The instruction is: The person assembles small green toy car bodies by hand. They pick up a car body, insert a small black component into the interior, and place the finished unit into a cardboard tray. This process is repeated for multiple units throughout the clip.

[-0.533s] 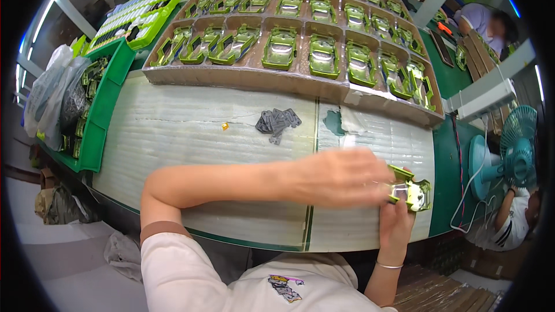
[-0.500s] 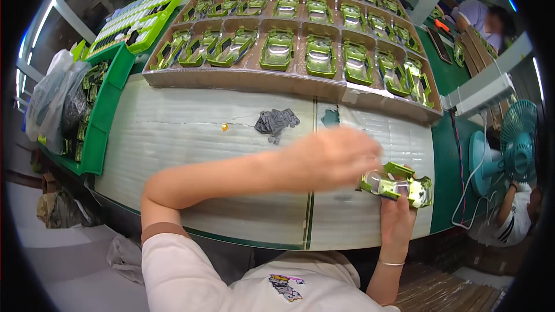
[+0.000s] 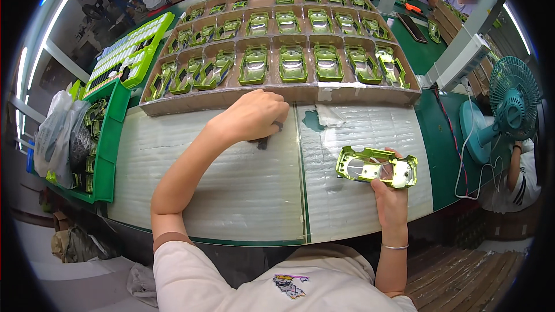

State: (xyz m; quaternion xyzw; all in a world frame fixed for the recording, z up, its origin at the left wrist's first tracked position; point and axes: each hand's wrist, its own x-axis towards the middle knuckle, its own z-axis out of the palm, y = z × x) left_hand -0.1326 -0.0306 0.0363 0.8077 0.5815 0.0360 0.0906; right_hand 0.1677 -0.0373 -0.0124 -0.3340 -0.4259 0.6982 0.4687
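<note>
My right hand point(image 3: 392, 199) grips a shiny lime-green toy car body shell point(image 3: 377, 167) over the right part of the mat. Its open inside faces up, with clear window plastic and a white piece at the right end. My left hand point(image 3: 254, 117) is closed, fingers bent down over a small pile of dark grey flat plastic parts point(image 3: 262, 143). A small grey part point(image 3: 278, 125) shows at its fingertips. The hand hides most of the pile.
Beyond the mat point(image 3: 202, 196) stands a wide cardboard tray point(image 3: 231, 100) of green car shells in compartments. At left are a green crate point(image 3: 110, 162) with more shells and plastic bags point(image 3: 60, 133). A teal fan point(image 3: 509, 101) stands at right; people sit around.
My left hand has moved left and away from the car shell, down to the grey parts. The shell has turned in my right hand, and the whole view has shifted slightly.
</note>
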